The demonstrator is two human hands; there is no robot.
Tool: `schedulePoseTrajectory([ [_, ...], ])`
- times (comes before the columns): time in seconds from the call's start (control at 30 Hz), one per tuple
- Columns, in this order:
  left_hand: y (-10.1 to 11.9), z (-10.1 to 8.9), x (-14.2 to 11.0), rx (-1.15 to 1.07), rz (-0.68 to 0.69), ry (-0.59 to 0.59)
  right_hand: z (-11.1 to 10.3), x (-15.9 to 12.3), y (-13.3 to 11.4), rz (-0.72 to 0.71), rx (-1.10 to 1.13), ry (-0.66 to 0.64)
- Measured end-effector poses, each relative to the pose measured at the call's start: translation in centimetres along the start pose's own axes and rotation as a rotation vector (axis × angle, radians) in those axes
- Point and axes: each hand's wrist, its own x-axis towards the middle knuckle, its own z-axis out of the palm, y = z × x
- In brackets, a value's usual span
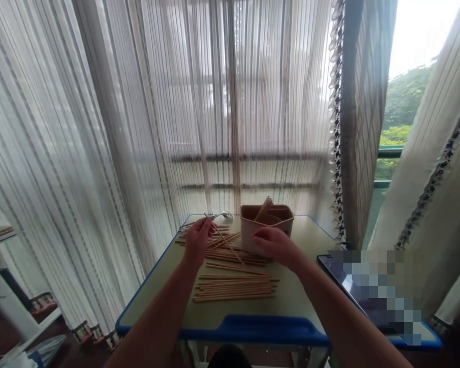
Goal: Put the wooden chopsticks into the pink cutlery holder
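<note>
1. Well, the left hand [197, 239] pinches a slanting chopstick [230, 245] near its top end. Its low end points down over the other sticks. If the pinch went loose, it could drop and roll on the desk [291, 292].

2. The right hand [273, 242] is in front of the tan bin [248, 230], with its fingers bent. The fingertips don't show well, so nobody can tell if it holds something or touches the bin. A hard push forward might tip the bin over.

3. Some chopsticks in the bin [266, 205] poke up over the rim and lean to the right. If the bin got knocked, they could spill out.

4. More sticks lie on the desk. A row of chopsticks [233, 298] is nearest the person, and behind it is a messy pile of chopsticks [233, 255], some crossing each other. A low arm could brush the row and mix it up. Pulling one stick from the pile might drag its neighbours too.

5. A shiny metal spoon [226, 215] is just past the left hand. It's hard to tell if they touch. A bump might make it slide.

6. A dark tablet [352, 287] lies beside the right arm. A careless elbow could shove it off the desk.
</note>
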Motion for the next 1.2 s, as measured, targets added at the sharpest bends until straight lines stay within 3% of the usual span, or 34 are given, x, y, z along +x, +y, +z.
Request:
schedulePoseTrajectory([
  [0.1, 0.2, 0.4, -0.3, 0.015, 0.056, -0.070, -0.5, 3.2, -3.6, -0.115, -0.054, 0.036],
  [0.23, 1.5, 0.7, -1.9, 0.079, 0.175, -0.096, 0.7, 7.2, -7.7, -0.267, -0.157, -0.062],
  [0.33, 2.1, 0.9, -2.8, 0.183, 0.290, -0.106, 1.9, 8.2, -9.3, -0.350, -0.168, -0.126],
  [0.43, 2.1, 0.8, -3.0, 0.246, 0.347, -0.085, 2.2, 8.0, -9.6, -0.404, -0.173, -0.179],
  [0.63, 1.9, 0.7, -3.0, 0.313, 0.337, -0.062, 0.5, 8.1, -8.5, -0.426, -0.167, -0.116],
  [0.8, 2.2, 0.7, -3.2, 0.338, 0.373, -0.048, 0.2, 7.7, -8.5, -0.461, -0.250, -0.288],
  [0.87, 2.1, 0.5, -3.2, 0.361, 0.413, -0.048, 0.3, 7.6, -8.6, -0.488, -0.294, -0.290],
  [0.93, 1.8, 0.1, -3.1, 0.397, 0.452, -0.054, -0.1, 7.7, -8.6, -0.507, -0.332, -0.194],
  [1.0, 1.3, -0.2, -2.9, 0.453, 0.468, -0.027, -1.3, 8.0, -8.6, -0.521, -0.346, -0.007],
  [1.1, 0.2, -0.6, -2.6, 0.596, 0.473, 0.034, -4.4, 8.4, -8.1, -0.516, -0.335, 0.338],
  [1.2, -0.9, -0.7, -2.5, 0.759, 0.511, -0.011, -7.6, 8.4, -7.2, -0.444, -0.343, 0.604],
])
